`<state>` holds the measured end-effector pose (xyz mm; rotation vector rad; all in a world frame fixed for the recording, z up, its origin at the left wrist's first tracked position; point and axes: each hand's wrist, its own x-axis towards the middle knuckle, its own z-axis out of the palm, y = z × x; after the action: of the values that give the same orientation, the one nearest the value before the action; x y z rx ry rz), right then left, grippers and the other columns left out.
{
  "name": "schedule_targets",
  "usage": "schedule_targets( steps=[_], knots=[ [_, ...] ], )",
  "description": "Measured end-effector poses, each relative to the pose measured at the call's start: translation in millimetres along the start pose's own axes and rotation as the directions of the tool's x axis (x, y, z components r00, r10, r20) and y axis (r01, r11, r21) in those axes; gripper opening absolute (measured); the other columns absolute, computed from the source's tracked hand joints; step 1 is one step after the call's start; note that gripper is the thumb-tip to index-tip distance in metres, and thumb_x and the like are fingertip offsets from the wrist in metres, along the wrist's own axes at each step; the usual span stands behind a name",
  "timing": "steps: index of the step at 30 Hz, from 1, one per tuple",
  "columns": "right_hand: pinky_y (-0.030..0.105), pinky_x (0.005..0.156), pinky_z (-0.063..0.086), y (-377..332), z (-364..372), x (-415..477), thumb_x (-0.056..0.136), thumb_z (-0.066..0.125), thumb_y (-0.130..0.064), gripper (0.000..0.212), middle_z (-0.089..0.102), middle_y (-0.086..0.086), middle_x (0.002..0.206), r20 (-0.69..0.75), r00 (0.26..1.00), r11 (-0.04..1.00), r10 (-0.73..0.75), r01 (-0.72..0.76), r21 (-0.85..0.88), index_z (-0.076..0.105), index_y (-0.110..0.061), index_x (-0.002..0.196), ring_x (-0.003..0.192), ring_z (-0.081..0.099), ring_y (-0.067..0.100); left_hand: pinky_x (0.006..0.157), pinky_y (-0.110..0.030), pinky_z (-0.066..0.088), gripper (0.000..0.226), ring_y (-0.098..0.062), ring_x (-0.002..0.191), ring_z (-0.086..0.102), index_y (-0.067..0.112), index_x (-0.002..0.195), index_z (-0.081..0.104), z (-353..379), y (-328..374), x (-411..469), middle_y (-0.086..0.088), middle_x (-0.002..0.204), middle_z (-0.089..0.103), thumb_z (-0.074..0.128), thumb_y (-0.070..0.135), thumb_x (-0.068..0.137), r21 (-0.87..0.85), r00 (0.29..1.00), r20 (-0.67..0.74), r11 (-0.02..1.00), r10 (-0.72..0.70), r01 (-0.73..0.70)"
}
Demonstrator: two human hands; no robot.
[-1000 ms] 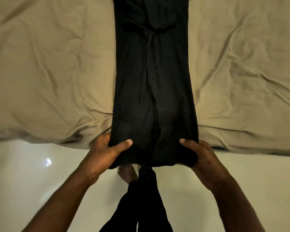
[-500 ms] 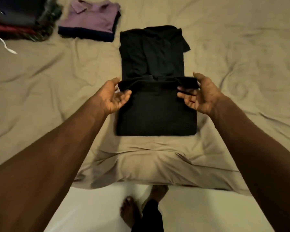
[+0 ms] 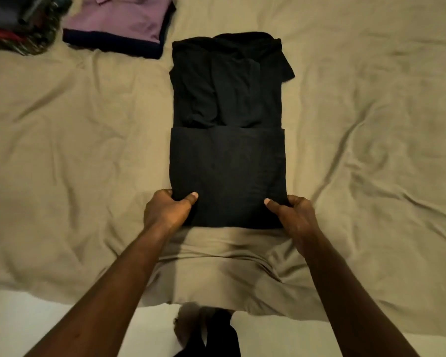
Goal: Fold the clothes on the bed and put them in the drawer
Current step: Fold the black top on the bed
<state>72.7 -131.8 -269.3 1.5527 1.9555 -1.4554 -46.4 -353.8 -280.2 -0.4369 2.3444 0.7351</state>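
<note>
Bedsheet (image 3: 62, 176), tan and creased, covers the bed; pale floor (image 3: 23, 320) shows past its near edge, with a bare foot (image 3: 188, 328) on it. Toward the far left corner lie a folded purple shirt (image 3: 119, 19) and a dark pile of clothes (image 3: 18, 27). The black garment (image 3: 227, 163) lies mid-bed, its near part doubled over. Half a second ago both hands hovered spread at the fold's far edge; now they have drawn back to the near corners. The left hand (image 3: 165, 211) and right hand (image 3: 296, 215) each pinch a corner, thumb on top, fingers curled beneath.
</note>
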Motion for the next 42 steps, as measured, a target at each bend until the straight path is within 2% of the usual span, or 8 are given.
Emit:
schedule_targets(
  steps=[12, 17, 20, 24, 28, 34, 38, 42],
  knots=[
    [0.028, 0.049, 0.054, -176.1, -67.8, 23.0, 0.092, 0.074, -0.012, 0.040, 0.071, 0.016, 0.088, 0.044, 0.988, 0.886, -0.150, 0.114, 0.449, 0.053, -0.018, 0.125, 0.057, 0.066, 0.018, 0.049, -0.021, 0.053, 0.019, -0.011, 0.057, 0.064, 0.022, 0.107, 0.065, -123.1, 139.2, 19.3, -0.002, 0.077, 0.071, 0.070, 0.009, 0.094, -0.769, 0.975, 0.080, 0.635, 0.206, -0.071],
    [0.023, 0.047, 0.051, -280.7, -63.8, 107.9, 0.098, 0.060, -0.011, 0.023, 0.072, 0.011, 0.068, 0.020, 0.993, 0.900, -0.120, 0.100, 0.425, 0.066, -0.001, 0.118, 0.051, 0.063, 0.013, 0.050, -0.016, 0.053, 0.005, -0.003, 0.050, 0.062, 0.016, 0.097, 0.063, -131.8, 243.6, 103.0, -0.001, 0.074, 0.063, 0.060, 0.015, 0.101, -0.782, 0.962, 0.136, 0.622, 0.236, -0.042],
    [0.029, 0.066, 0.054, -318.2, -47.2, 148.3, 0.102, 0.056, -0.030, 0.027, 0.072, 0.009, 0.088, 0.008, 0.990, 0.914, -0.140, 0.126, 0.385, 0.064, -0.009, 0.118, 0.071, 0.067, 0.017, 0.069, -0.025, 0.061, 0.017, -0.015, 0.082, 0.073, 0.015, 0.116, 0.060, -127.3, 279.4, 148.5, -0.007, 0.096, 0.070, 0.059, 0.026, 0.104, -0.769, 0.956, 0.166, 0.638, 0.241, -0.027],
    [0.052, 0.103, 0.049, -289.4, -17.8, 184.4, 0.085, 0.070, -0.058, 0.080, 0.054, 0.011, 0.139, -0.116, 0.993, 0.996, -0.012, 0.023, 0.086, 0.041, -0.014, 0.146, 0.122, 0.057, 0.035, 0.097, -0.044, 0.057, 0.054, -0.028, 0.114, 0.065, 0.027, 0.139, 0.042, -89.4, 280.3, 174.6, -0.008, 0.131, 0.060, 0.066, 0.049, 0.096, -0.380, 0.946, 0.163, 0.903, 0.279, -0.200],
    [0.051, 0.103, 0.051, -231.2, 10.8, 174.6, 0.073, 0.084, -0.054, 0.089, 0.057, 0.014, 0.136, -0.170, 0.983, 0.989, -0.072, 0.048, -0.140, 0.047, -0.008, 0.139, 0.121, 0.058, 0.037, 0.113, -0.044, 0.044, 0.071, -0.026, 0.131, 0.055, 0.028, 0.148, 0.042, -54.2, 258.9, 171.3, -0.006, 0.149, 0.048, 0.073, 0.050, 0.088, -0.004, 0.917, 0.041, 0.918, 0.397, -0.398],
    [0.049, 0.089, 0.061, -229.7, -14.8, 165.4, 0.087, 0.073, -0.005, 0.039, 0.074, 0.017, 0.116, 0.261, 0.963, 0.886, -0.069, -0.061, 0.460, 0.067, -0.010, 0.125, 0.104, 0.073, 0.037, 0.103, -0.038, 0.051, 0.060, -0.015, 0.116, 0.059, 0.026, 0.134, 0.058, -27.6, 272.5, 119.5, 0.005, 0.128, 0.058, 0.064, 0.065, 0.088, -0.023, 0.840, -0.005, 0.839, 0.543, -0.543],
    [0.045, 0.109, 0.048, -242.4, -9.6, 149.1, 0.088, 0.051, 0.008, 0.057, 0.061, 0.022, 0.139, 0.522, 0.775, 0.801, -0.356, -0.035, 0.598, 0.055, -0.006, 0.142, 0.130, 0.058, 0.037, 0.091, -0.039, 0.058, 0.082, -0.014, 0.102, 0.068, 0.027, 0.117, 0.069, -24.0, 301.7, 114.1, 0.007, 0.111, 0.072, 0.069, 0.086, 0.059, -0.297, 0.877, 0.318, 0.916, 0.361, -0.269],
    [0.040, 0.112, 0.044, -235.4, 9.4, 140.9, 0.067, 0.061, -0.007, 0.077, 0.053, 0.026, 0.145, 0.551, 0.734, 0.691, -0.396, -0.157, 0.706, 0.051, 0.006, 0.142, 0.135, 0.053, 0.035, 0.083, -0.031, 0.055, 0.037, -0.022, 0.097, 0.068, 0.021, 0.106, 0.071, -20.5, 307.3, 125.1, -0.001, 0.103, 0.072, 0.079, 0.045, 0.079, -0.198, 0.966, 0.097, 0.956, 0.240, -0.217]
  ],
)
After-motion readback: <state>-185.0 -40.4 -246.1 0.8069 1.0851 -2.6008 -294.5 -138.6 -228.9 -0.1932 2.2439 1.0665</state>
